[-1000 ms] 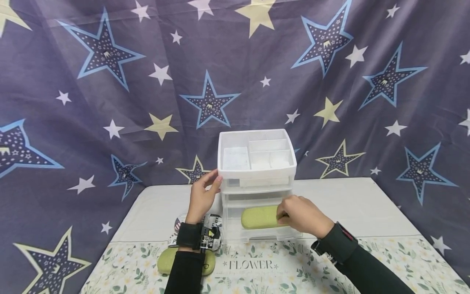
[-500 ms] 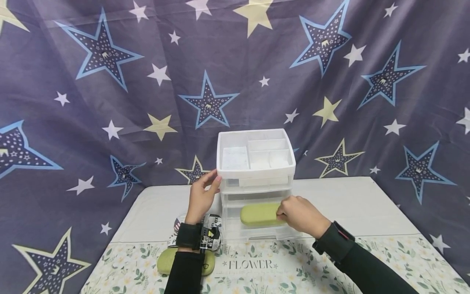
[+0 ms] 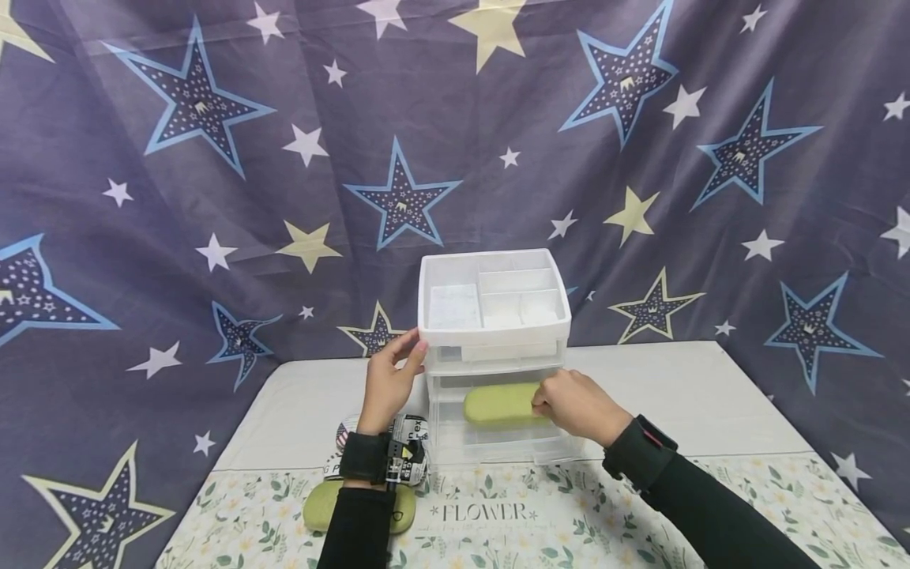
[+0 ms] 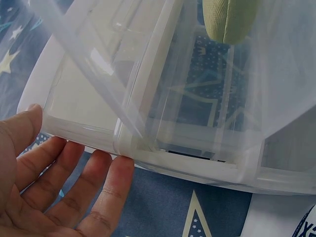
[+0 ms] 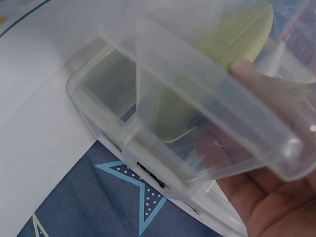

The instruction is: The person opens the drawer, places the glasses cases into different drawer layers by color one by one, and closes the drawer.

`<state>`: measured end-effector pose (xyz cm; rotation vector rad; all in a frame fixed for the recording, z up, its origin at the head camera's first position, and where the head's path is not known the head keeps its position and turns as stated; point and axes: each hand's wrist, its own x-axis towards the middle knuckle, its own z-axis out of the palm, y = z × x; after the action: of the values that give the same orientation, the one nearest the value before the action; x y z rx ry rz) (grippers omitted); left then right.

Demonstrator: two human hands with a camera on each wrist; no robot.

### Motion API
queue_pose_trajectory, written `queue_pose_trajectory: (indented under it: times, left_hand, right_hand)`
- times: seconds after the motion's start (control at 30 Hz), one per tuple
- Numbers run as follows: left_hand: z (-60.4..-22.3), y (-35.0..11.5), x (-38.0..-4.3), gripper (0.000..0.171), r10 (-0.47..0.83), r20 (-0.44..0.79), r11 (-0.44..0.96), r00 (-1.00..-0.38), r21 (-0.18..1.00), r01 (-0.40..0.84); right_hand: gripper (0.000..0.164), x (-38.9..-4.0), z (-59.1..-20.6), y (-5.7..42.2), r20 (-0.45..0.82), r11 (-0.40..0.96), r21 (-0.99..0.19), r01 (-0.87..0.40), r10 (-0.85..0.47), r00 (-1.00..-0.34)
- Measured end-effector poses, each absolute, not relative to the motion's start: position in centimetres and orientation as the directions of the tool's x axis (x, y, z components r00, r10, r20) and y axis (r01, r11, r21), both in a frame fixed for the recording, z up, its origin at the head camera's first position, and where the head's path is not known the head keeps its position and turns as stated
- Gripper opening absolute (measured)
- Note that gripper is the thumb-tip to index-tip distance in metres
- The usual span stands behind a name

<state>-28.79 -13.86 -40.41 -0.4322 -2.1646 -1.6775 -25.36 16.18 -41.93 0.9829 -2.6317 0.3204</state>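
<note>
A white and clear plastic drawer unit (image 3: 494, 337) stands on the table, its clear lower drawer (image 3: 462, 449) pulled out. My right hand (image 3: 579, 405) pinches the right end of a green glasses case (image 3: 500, 404) above that drawer. Seen through the drawer's clear wall in the right wrist view, the case (image 5: 247, 30) slants, with my right thumb against it. At the unit's left side, my left hand (image 3: 387, 386) touches the upper part. The left wrist view shows the fingers of the left hand (image 4: 64, 192) extended along the plastic edge.
Another green glasses case (image 3: 323, 506) lies at the front left, partly behind my left sleeve. Beside it sits a bundle with black-and-white lettering (image 3: 410, 450), partly hidden by my wrist. A flower-print cloth (image 3: 490, 545) covers the table's front; a starry curtain (image 3: 455, 118) hangs behind.
My right hand has risen a little with the green glasses case, which now sits higher above the drawer's front. The left hand stays on the unit's side.
</note>
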Motion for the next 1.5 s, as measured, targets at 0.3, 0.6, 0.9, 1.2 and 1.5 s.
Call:
queue_pose_trajectory:
  times: [0.3,0.6,0.9,1.2,1.5]
  left_hand:
    - [-40.4,-13.9,-28.7,0.041,0.02,0.474,0.249,-0.88,0.851,0.463]
    - [-40.5,-13.7,-28.9,0.042,0.016,0.471,0.247,-0.882,0.853,0.46]
    - [-40.4,-13.8,-28.9,0.042,0.014,0.472,0.255,-0.881,0.851,0.46]
    - [-40.5,-13.7,-28.8,0.041,0.008,0.456,0.251,-0.89,0.86,0.443]
    - [-40.4,-13.7,-28.8,0.041,0.008,0.475,0.261,-0.88,0.848,0.461]
  right_hand:
    - [0.023,-26.4,-41.9,16.2,0.373,0.736,-0.06,-0.675,-0.61,-0.699]
    - [0.025,-26.9,-42.0,16.3,0.384,0.751,-0.021,-0.66,-0.603,-0.699]
    - [0.015,-26.8,-42.4,16.3,0.375,0.746,0.009,-0.666,-0.62,-0.69]
    - [0.006,-26.1,-42.2,16.6,0.429,0.732,-0.041,-0.68,-0.601,-0.674]
    - [0.012,-26.5,-42.6,18.4,0.664,0.709,-0.154,-0.688,-0.441,-0.604]
